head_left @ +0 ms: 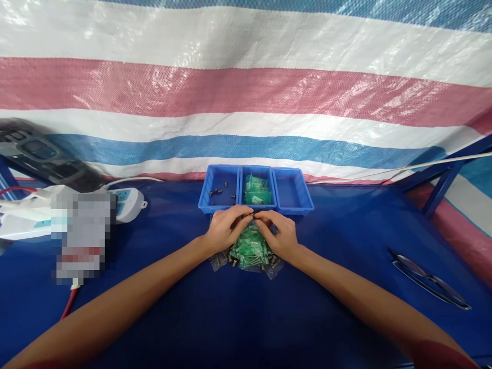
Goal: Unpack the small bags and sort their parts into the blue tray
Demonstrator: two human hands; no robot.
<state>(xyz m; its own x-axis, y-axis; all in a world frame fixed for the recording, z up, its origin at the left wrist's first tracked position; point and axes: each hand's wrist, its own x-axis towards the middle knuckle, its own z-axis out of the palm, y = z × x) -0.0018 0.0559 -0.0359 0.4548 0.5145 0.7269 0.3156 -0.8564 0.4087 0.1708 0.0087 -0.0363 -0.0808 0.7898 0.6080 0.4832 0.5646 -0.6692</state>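
My left hand (227, 227) and my right hand (280, 234) meet just in front of the bins, fingertips pinched together. Between them is a small metal piece (252, 214), mostly covered by the fingers and too small to name. Under and between the hands lies a pile of green-tinted plastic bags (249, 246) with metal screws inside. Clear bags with screws (219, 259) stick out at the pile's edges. Behind the hands, the left blue bin (203, 192) has several small dark screws (217, 191) in it. The middle blue bin (257, 170) contains green bags (258, 190).
The right blue bin (292, 188) adjoins the middle one. A power strip (128, 205), cables and a blurred-out device (84, 236) sit at left. Glasses (430, 282) lie at right on the blue table (246, 323). A striped tarp (246, 92) hangs behind.
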